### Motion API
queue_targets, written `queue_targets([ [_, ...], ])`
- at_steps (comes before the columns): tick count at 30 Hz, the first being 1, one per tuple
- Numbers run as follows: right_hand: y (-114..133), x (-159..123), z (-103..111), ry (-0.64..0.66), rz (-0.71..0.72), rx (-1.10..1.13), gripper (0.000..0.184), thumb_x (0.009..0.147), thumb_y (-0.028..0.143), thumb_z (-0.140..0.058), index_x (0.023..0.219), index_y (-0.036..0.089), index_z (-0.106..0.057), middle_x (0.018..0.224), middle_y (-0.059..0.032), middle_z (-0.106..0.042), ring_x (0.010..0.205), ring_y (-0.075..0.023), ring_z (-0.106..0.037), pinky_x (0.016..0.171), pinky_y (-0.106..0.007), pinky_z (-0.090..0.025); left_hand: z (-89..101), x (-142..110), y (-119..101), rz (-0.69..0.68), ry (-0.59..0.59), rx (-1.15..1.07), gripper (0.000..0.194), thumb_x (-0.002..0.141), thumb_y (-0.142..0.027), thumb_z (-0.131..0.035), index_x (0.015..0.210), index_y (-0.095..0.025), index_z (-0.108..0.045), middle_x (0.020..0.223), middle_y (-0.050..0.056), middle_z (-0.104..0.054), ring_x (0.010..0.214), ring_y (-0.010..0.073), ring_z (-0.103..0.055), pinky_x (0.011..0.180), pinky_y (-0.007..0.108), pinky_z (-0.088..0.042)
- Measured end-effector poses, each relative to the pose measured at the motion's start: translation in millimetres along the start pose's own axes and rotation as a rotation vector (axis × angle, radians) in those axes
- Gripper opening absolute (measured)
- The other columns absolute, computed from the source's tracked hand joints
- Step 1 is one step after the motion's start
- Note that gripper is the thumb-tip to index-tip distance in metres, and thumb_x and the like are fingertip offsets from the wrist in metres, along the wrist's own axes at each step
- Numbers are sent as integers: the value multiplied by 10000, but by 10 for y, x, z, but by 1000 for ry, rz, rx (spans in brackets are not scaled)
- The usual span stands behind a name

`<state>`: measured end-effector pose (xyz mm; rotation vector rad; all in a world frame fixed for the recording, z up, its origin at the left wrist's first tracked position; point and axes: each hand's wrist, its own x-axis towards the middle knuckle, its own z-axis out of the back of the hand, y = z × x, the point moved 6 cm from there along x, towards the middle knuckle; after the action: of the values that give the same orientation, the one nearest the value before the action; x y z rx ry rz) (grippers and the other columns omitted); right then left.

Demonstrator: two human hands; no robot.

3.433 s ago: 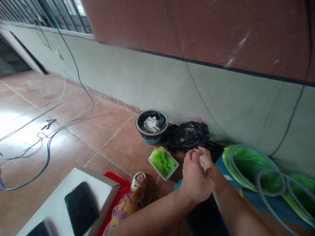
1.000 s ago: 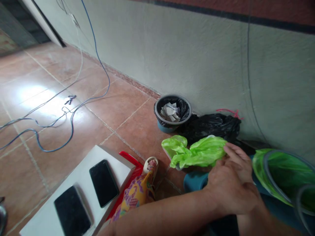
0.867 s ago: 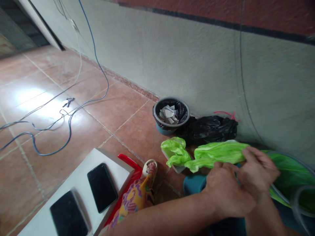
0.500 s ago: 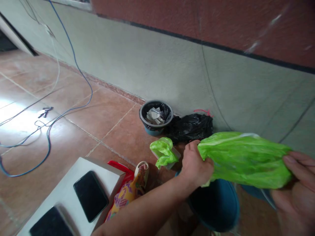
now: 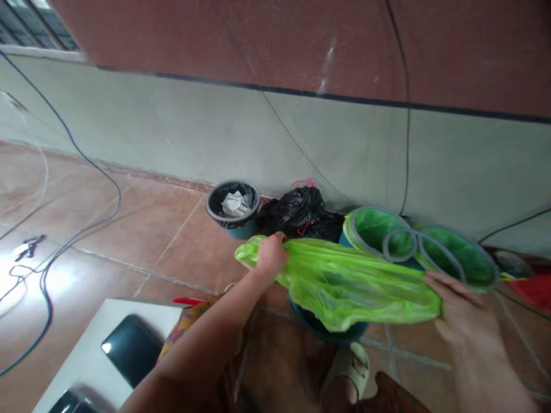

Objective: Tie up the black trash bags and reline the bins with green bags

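A bright green plastic bag point(image 5: 353, 287) is stretched sideways between my two hands. My left hand point(image 5: 272, 257) is closed on its left end, and my right hand point(image 5: 462, 304) grips the right end, with the fingers on top. Below the bag stands a blue bin point(image 5: 316, 327), its mouth mostly covered by the green plastic. More green plastic point(image 5: 247, 250) shows just left of my left hand; whether it joins the bag I cannot tell.
Along the wall stand a bin with a black liner point(image 5: 215, 209) holding paper scraps, black bags point(image 5: 297, 209), and two green-lined bins point(image 5: 372, 221) point(image 5: 465, 255) with grey rings. Dark devices point(image 5: 131, 350) lie on a white surface point(image 5: 103, 324). A blue cable point(image 5: 99, 221) crosses the floor.
The view has swung right, bringing the green-lined bins into sight. The green bag is drawn out longer between my hands, which both still hold it.
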<state>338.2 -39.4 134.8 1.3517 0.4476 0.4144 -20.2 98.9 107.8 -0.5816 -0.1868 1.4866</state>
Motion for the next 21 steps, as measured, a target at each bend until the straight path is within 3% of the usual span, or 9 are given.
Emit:
queue_targets([
  [4, 155, 204, 415, -101, 274, -376, 206, 598, 353, -698, 754, 218, -696, 748, -50, -675, 658, -203, -586, 662, -366, -462, 62, 105, 142, 38, -23, 68, 389, 761, -68, -513, 1102, -176, -668, 1028, 98, -727, 990, 225, -670, 844, 273, -485],
  [7, 89, 313, 626, -6, 264, -749, 153, 687, 347, -639, 803, 264, -696, 726, -57, -692, 641, -240, -616, 637, -385, -455, -5, 161, 143, 16, -3, 36, 370, 739, -70, -533, 1068, -157, -678, 1029, 102, -725, 987, 226, -657, 833, 263, -475],
  [10, -186, 309, 697, 202, 236, -1070, 212, 746, 313, -593, 921, 291, -711, 766, -61, -724, 686, -270, -657, 651, -394, -456, -148, 179, 83, 4, 35, -72, 276, 751, -99, -540, 984, -137, -684, 953, 80, -721, 880, 185, -652, 745, 223, -471],
  [13, -529, 117, 544, 580, 285, -1225, 334, 736, 183, -540, 1018, 252, -705, 930, -78, -748, 853, -259, -690, 754, -367, -472, -407, 66, -85, -71, 164, -258, 216, 846, -172, -457, 915, -123, -656, 816, 47, -685, 706, 140, -612, 614, 206, -460],
  [16, -753, -171, 315, 887, 271, -1254, 410, 703, 172, -583, 1104, 178, -671, 1034, -106, -729, 954, -250, -681, 812, -331, -481, -701, -212, -319, -242, 351, -285, 220, 825, -100, -426, 851, -137, -642, 769, 19, -658, 696, 124, -589, 642, 209, -473],
  [18, -755, -311, 157, 912, 291, -1285, 476, 715, 221, -632, 1187, 153, -630, 1114, -137, -700, 1016, -272, -663, 850, -348, -481, -836, -407, -428, -335, 436, -254, 226, 765, -40, -457, 814, -153, -647, 796, 15, -667, 763, 133, -597, 723, 219, -482],
  [21, -637, -487, -113, 859, 378, -1280, 536, 742, 227, -652, 1267, 151, -573, 1258, -169, -630, 1123, -298, -617, 940, -384, -453, -891, -569, -534, -451, 468, -226, 246, 769, -26, -465, 840, -160, -659, 878, 31, -684, 860, 152, -600, 806, 227, -469],
])
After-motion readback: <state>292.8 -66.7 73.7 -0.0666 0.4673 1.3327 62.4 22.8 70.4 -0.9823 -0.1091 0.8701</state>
